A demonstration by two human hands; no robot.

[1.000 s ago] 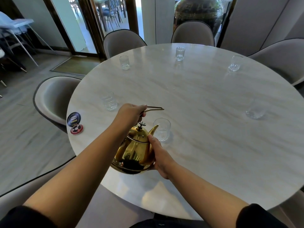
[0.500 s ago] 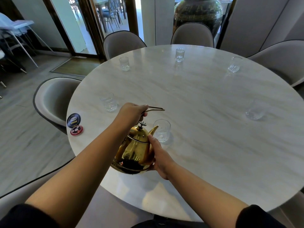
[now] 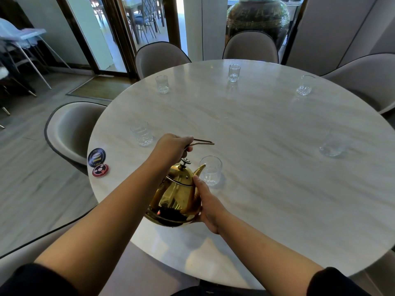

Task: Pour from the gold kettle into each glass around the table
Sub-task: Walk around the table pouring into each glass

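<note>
Gold polished-metal kettle (image 3: pixel 177 195): was held tilted above the round pale marble desk (image 3: pixel 267 189), spout beside the nearest clear glass tumbler (image 3: pixel 210 170). Left hand (image 3: pixel 173 149) fingers curled round its thin wire handle (image 3: pixel 203 142). Right hand (image 3: pixel 210 207) lay against the body, thumb straight, other fingers hidden. Judged rigid, slick, heavy if full; handle best, base steadied.

We take this for a dining room, likely a restaurant's: a big round marble counter (image 3: pixel 267 210) has glasses (image 3: pixel 234 72) spaced round its rim and padded chairs (image 3: pixel 159 58) drawn up around it. Two round printed discs (image 3: pixel 97 159) lie at its left edge. Behind it stand a large ornamental jar (image 3: pixel 257 20) and glass doors (image 3: pixel 89 35), through which we see more seating (image 3: pixel 147 22).
</note>
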